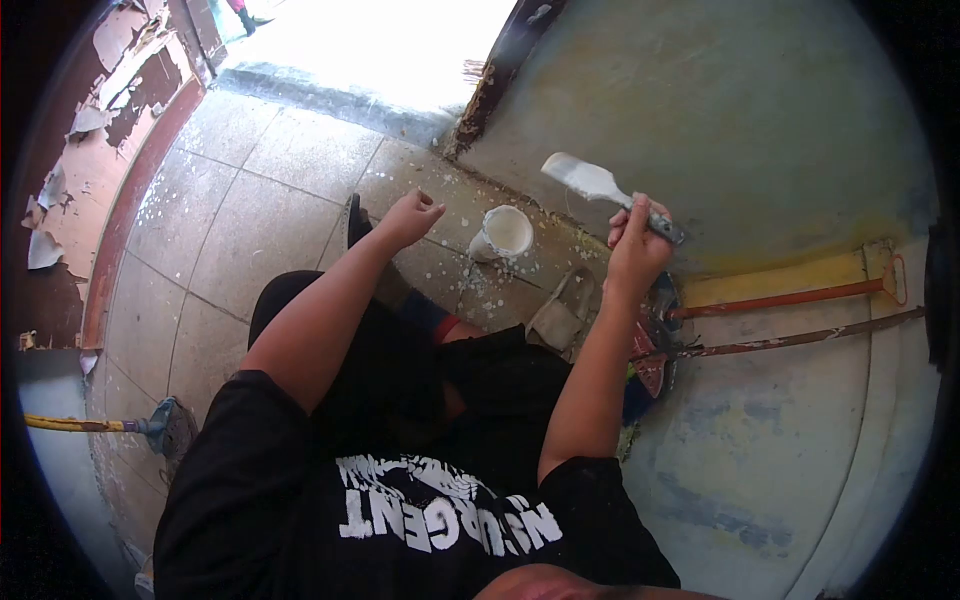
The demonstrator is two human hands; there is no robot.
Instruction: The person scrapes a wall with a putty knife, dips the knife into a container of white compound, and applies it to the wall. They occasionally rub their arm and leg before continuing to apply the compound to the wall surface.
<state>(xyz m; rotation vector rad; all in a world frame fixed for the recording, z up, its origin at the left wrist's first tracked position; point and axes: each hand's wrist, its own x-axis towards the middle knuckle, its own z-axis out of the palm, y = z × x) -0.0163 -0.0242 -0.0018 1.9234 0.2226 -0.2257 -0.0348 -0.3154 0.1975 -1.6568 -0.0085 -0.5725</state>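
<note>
Centre right, the fingers of my right hand (637, 245) clasp the white-loaded putty knife (600, 186) beside a wall (760, 120) I judge mostly unfilled; my left hand (412, 215), spread and empty, hovers near the tub (503, 233).

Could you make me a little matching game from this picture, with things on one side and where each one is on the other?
Things:
1 scraper
2 white cup
3 left hand
4 red handle

Places:
a standing on the floor
b along the wall
c gripped in the right hand
d empty, raised in the air

Pairs: 1-c, 2-a, 3-d, 4-b
</note>
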